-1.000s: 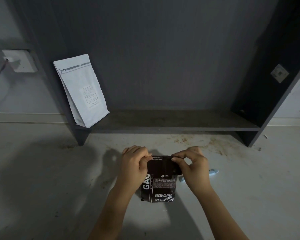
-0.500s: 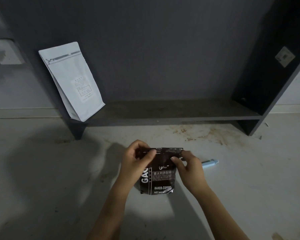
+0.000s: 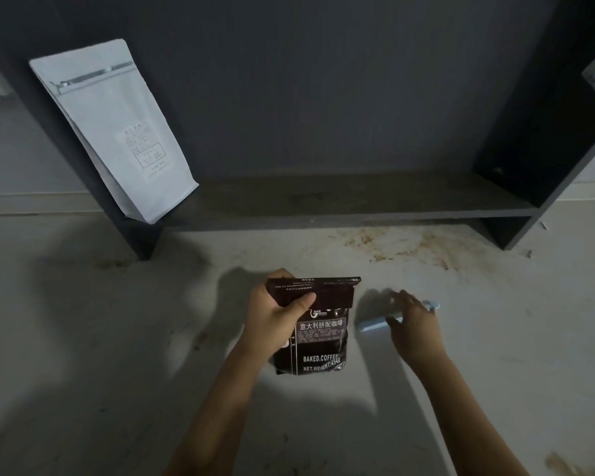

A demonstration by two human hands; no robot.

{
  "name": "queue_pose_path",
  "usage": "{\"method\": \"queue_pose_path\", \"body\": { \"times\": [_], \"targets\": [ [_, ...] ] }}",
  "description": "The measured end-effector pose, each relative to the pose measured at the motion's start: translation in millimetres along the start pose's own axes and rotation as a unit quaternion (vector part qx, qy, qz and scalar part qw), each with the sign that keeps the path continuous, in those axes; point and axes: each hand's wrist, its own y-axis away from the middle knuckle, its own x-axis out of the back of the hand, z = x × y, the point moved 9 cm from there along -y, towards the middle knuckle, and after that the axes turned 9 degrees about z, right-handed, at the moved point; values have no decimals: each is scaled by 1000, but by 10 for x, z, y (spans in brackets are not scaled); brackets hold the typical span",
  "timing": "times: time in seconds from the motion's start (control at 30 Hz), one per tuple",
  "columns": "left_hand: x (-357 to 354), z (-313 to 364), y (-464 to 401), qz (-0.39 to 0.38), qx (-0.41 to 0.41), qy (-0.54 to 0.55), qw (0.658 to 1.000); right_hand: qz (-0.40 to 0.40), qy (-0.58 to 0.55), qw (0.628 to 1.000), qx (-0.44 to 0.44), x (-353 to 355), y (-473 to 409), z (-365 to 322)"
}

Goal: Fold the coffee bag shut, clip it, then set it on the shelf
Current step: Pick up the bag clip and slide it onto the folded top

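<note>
Head view, nearest: two bare forearms reach in from the bottom edge over a pale, stained table (image 3: pixel 117 338).
Coffee bag: the dark coffee bag (image 3: pixel 318 338) stands upright at the near middle of the table, its printed front toward the camera and its top folded over into a flat band.
Left hand: the left hand (image 3: pixel 275 314) pinches that folded top at its left end, thumb on the front and the other fingers behind, so the fold is held down.
Right hand: the right hand (image 3: pixel 414 324), fingers loosely spread and holding nothing, hovers just right of the bag over the clip.
Clip: the pale blue bag clip (image 3: pixel 378 322) lies flat on the table just right of the bag, its long axis running left to right and tilted, the right end farther away.
Deciding relation: the clip lies directly under the right hand's fingertips, so that hand is clearly the nearer one; my judgement is that it should grasp across the clip's narrow width.
Hidden: the hand covers the clip's middle, motion blurs the fingers, and I cannot tell whether they touch it or whether the clip is open.
Shelf: the dark shelf (image 3: pixel 358 201) runs across the far side, mostly bare.
White pouch: a white pouch (image 3: pixel 117 132) leans at the shelf's left end.
</note>
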Motion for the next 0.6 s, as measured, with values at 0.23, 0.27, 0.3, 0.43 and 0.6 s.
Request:
{"method": "queue_pose_path", "body": {
  "times": [0.23,0.27,0.3,0.43,0.6],
  "targets": [
    [-24,-60,-89,-7,13,47,999,7,104,994,-13,-52,49,144],
    [-28,-67,-75,-7,21,64,998,1,117,993,-18,-25,45,135],
    [-34,-70,-59,-8,27,82,996,-5,108,994,-30,16,52,119],
    [-48,-3,43,-38,13,128,991,52,-127,987,-83,228,36,72],
    [18,94,181,0,-47,75,996,3,-484,854,-191,405,28,-116]
  ]
}}
